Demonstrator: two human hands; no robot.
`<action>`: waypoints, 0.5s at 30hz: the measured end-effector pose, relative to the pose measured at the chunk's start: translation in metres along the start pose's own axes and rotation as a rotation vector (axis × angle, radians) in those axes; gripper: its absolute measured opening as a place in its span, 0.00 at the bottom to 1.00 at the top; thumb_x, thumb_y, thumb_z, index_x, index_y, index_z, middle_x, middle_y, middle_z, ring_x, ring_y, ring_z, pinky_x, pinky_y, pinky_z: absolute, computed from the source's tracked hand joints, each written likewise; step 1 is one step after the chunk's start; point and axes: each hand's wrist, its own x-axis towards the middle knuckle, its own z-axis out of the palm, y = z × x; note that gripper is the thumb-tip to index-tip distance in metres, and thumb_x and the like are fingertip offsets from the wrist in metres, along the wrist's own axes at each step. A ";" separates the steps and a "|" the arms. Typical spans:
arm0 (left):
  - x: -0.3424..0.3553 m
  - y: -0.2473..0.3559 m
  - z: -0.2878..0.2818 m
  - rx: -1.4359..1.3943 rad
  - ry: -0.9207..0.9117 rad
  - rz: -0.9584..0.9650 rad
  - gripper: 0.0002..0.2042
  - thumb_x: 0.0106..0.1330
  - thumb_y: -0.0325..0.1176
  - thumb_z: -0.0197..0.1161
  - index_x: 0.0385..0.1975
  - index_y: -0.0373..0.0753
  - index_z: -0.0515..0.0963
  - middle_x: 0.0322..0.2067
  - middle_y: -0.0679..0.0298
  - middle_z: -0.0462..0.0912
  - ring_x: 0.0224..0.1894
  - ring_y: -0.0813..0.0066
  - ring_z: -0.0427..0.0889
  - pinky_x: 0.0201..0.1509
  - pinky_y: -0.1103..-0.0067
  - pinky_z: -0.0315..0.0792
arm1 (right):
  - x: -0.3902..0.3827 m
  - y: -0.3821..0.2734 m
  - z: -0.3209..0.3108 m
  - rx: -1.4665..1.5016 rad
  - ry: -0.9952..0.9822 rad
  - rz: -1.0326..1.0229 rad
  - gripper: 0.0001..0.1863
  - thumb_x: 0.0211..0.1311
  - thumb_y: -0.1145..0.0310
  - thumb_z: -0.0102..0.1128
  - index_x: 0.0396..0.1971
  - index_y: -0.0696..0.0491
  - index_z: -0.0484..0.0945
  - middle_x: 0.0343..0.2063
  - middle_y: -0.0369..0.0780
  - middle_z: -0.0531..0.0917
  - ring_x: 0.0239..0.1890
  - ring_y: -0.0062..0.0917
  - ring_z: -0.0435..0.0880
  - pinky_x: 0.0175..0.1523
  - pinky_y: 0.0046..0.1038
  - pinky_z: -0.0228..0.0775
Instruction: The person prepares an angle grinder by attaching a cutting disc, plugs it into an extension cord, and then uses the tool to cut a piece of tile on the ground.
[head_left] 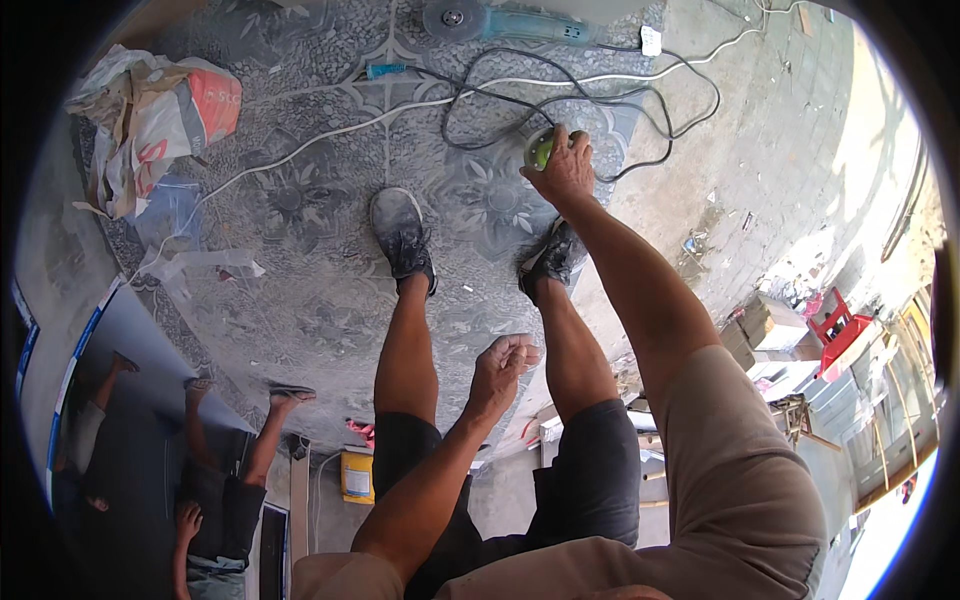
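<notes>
Green roll [541, 150] in right hand [565, 168], nr tile edge.

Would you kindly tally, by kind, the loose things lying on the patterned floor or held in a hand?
Angle grinder: 1
Round green thing in right hand: 1
Torn bag: 1
Blue tube: 1
Total: 4

**Dust, stone and plastic underfoot**

Patterned floor tiles [300, 200] show matt grey, dusty, embossed with flower relief. The right hand [566, 168] grips a green-and-white plastic object [541, 150], smooth-looking. Black rubbery cable [640, 100] loops nearby; the angle grinder [500, 22] has a teal plastic body and dull metal disc. Crumpled paper sack [150, 120], creased and matt.
</notes>
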 end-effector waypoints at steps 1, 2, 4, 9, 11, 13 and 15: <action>0.006 0.003 0.003 -0.023 0.079 -0.044 0.17 0.79 0.40 0.56 0.57 0.35 0.77 0.44 0.58 0.86 0.46 0.71 0.85 0.54 0.75 0.76 | 0.004 0.000 0.005 -0.044 -0.027 0.012 0.51 0.44 0.51 0.83 0.66 0.49 0.62 0.60 0.51 0.65 0.65 0.51 0.67 0.64 0.46 0.69; 0.014 0.004 -0.002 -0.073 0.117 -0.095 0.16 0.79 0.40 0.56 0.56 0.35 0.77 0.44 0.58 0.86 0.46 0.70 0.85 0.54 0.74 0.76 | 0.007 -0.005 0.018 -0.073 -0.074 0.018 0.52 0.45 0.51 0.82 0.67 0.50 0.61 0.60 0.50 0.65 0.65 0.50 0.66 0.64 0.44 0.69; 0.024 0.010 -0.006 -0.161 0.167 -0.154 0.16 0.78 0.39 0.56 0.55 0.35 0.77 0.43 0.58 0.86 0.46 0.70 0.86 0.54 0.74 0.77 | 0.010 -0.013 0.029 -0.128 0.002 0.026 0.52 0.45 0.50 0.82 0.67 0.52 0.61 0.61 0.50 0.65 0.65 0.49 0.65 0.65 0.46 0.65; 0.037 0.030 -0.007 -0.292 0.165 -0.125 0.15 0.77 0.40 0.60 0.53 0.36 0.78 0.42 0.57 0.86 0.44 0.68 0.87 0.52 0.73 0.78 | 0.055 -0.041 0.013 -0.106 0.305 -0.229 0.49 0.53 0.49 0.76 0.69 0.58 0.61 0.63 0.52 0.65 0.68 0.50 0.62 0.69 0.49 0.57; 0.039 0.039 -0.005 -0.345 0.136 -0.129 0.15 0.77 0.40 0.59 0.53 0.36 0.78 0.43 0.57 0.86 0.45 0.68 0.87 0.52 0.73 0.78 | 0.097 -0.053 -0.005 -0.173 0.421 -0.372 0.49 0.55 0.51 0.76 0.70 0.58 0.60 0.64 0.52 0.65 0.69 0.50 0.61 0.70 0.49 0.56; 0.041 0.049 -0.006 -0.376 0.123 -0.160 0.15 0.78 0.39 0.59 0.53 0.36 0.78 0.43 0.57 0.86 0.45 0.67 0.87 0.52 0.72 0.78 | 0.139 -0.065 -0.020 -0.247 0.479 -0.488 0.50 0.55 0.53 0.76 0.72 0.55 0.59 0.66 0.50 0.66 0.70 0.48 0.63 0.70 0.48 0.57; 0.044 0.058 -0.010 -0.403 0.142 -0.145 0.15 0.78 0.39 0.58 0.54 0.36 0.78 0.43 0.57 0.86 0.45 0.66 0.87 0.53 0.72 0.78 | 0.173 -0.075 -0.029 -0.322 0.394 -0.504 0.49 0.55 0.54 0.77 0.73 0.50 0.60 0.67 0.45 0.68 0.70 0.44 0.66 0.70 0.48 0.60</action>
